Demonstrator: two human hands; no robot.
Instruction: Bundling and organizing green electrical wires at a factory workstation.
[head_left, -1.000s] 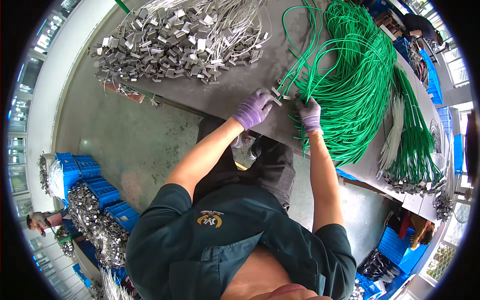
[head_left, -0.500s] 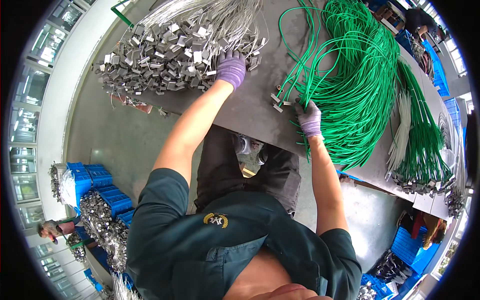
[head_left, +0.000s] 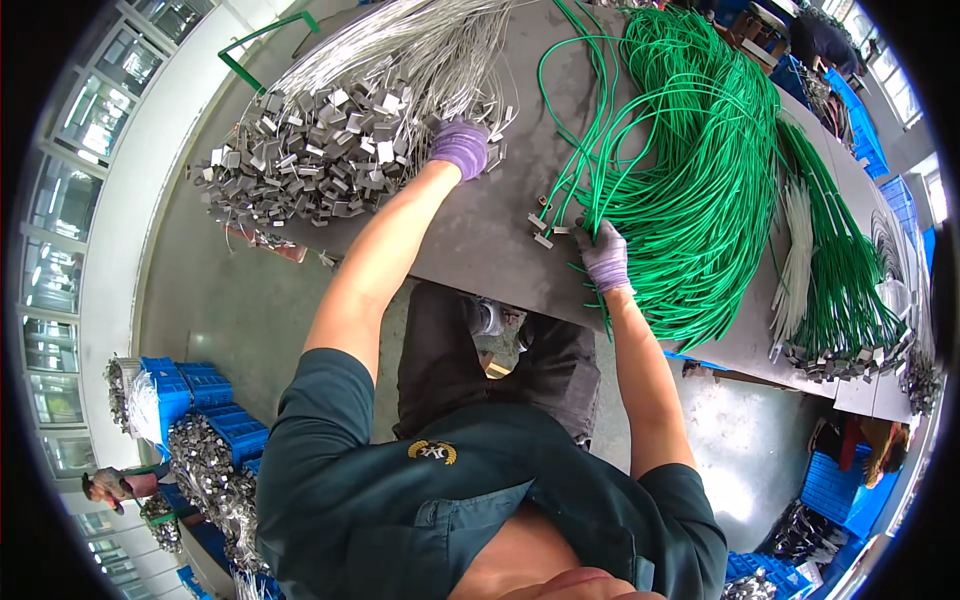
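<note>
My left hand (head_left: 460, 149), in a purple glove, is at the right edge of a heap of grey metal blocks (head_left: 330, 150) on pale wires (head_left: 400, 45). Its fingers curl down among the blocks and wires, and their tips are hidden. My right hand (head_left: 606, 258), gloved in greyish purple, is closed on green cables (head_left: 597, 190) at the left side of a large green bundle (head_left: 700, 200). Just left of its fingertips, a few small metal end pieces (head_left: 541, 230) rest on the dark tabletop (head_left: 480, 235).
At the table's right lie a second green bundle (head_left: 835, 240) with metal ends and a white bundle (head_left: 797, 260). A green metal frame (head_left: 240, 70) stands by the far left edge. Blue crates (head_left: 232, 428) and metal-part heaps stand at lower left; another person (head_left: 120, 487) is beyond.
My left hand has drawn slightly nearer and its fingers have curled further. My right hand has shifted a little left and nearer, still gripping green cables. The view has tilted slightly.
</note>
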